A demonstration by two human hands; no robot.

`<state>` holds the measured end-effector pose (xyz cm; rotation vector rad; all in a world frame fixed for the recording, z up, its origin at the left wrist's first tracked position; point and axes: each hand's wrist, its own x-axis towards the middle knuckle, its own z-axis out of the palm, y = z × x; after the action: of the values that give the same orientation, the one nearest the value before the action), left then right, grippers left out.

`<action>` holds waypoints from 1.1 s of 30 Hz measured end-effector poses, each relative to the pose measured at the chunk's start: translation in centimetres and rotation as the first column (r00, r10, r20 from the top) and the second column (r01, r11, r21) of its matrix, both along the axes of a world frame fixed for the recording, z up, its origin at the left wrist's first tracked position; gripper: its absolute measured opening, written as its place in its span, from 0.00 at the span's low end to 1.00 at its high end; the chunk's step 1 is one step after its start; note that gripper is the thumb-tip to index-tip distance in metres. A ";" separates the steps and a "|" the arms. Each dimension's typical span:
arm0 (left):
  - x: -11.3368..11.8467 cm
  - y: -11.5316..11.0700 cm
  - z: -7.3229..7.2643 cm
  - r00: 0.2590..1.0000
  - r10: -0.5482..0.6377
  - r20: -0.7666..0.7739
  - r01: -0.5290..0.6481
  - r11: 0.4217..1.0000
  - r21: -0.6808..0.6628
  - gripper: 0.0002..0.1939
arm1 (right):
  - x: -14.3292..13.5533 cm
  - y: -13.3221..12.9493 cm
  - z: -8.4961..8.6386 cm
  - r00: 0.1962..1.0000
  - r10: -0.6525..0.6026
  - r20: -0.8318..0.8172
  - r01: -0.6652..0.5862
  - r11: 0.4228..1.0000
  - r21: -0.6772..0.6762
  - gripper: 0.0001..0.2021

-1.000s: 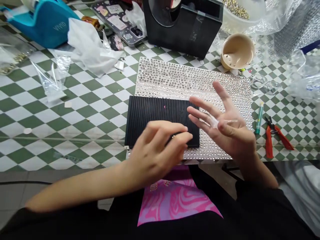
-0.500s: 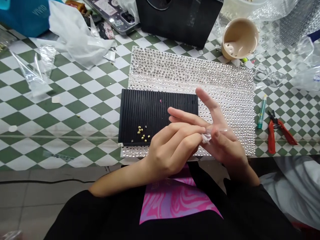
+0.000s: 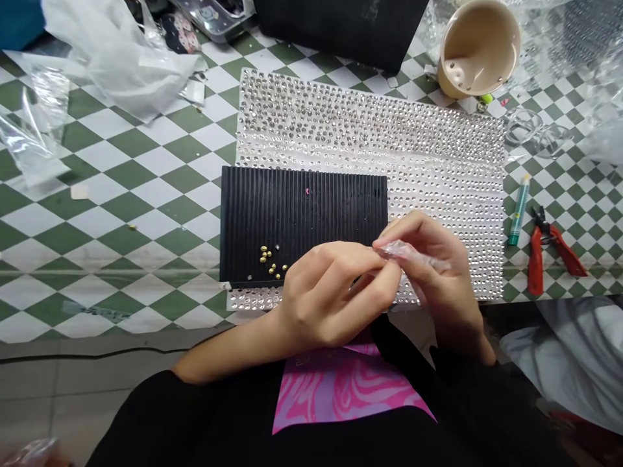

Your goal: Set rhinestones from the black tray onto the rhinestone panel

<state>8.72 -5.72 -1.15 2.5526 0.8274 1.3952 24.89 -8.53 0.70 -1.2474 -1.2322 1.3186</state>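
A small, crumpled clear plastic bag (image 3: 413, 253) is pinched between my two hands over the front edge of a ribbed black tray (image 3: 296, 214). My left hand (image 3: 335, 292) grips the bag's left end with closed fingertips. On the other side my right hand (image 3: 433, 266) has its thumb and bent fingers closed around the bag. What the bag contains is too small to make out. Several small gold beads (image 3: 270, 261) lie on the tray's lower left part. Under the tray is a white mat with rows of silver rhinestones (image 3: 448, 175).
A beige cup (image 3: 479, 48) stands at the back right, near a coil of clear cord (image 3: 535, 133). Red-handled pliers (image 3: 535, 259) and a green tube (image 3: 519, 211) lie at right. A black box (image 3: 341, 29) and crumpled white plastic (image 3: 117, 58) sit behind.
My right hand's outstretched fingers have folded in and now pinch the bag beside my left hand. The whole view has shifted slightly and sits closer to the table.
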 end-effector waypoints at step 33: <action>0.0 -0.7 -0.9 0.999 -0.036 0.027 0.035 0.998 0.053 0.07 | -1.4 0.0 0.1 0.942 -0.296 0.158 0.253 0.936 0.246 0.05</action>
<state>8.74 -6.42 -2.09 2.5666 0.7475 1.4570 23.49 -8.51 0.76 -1.3517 -1.2467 0.8472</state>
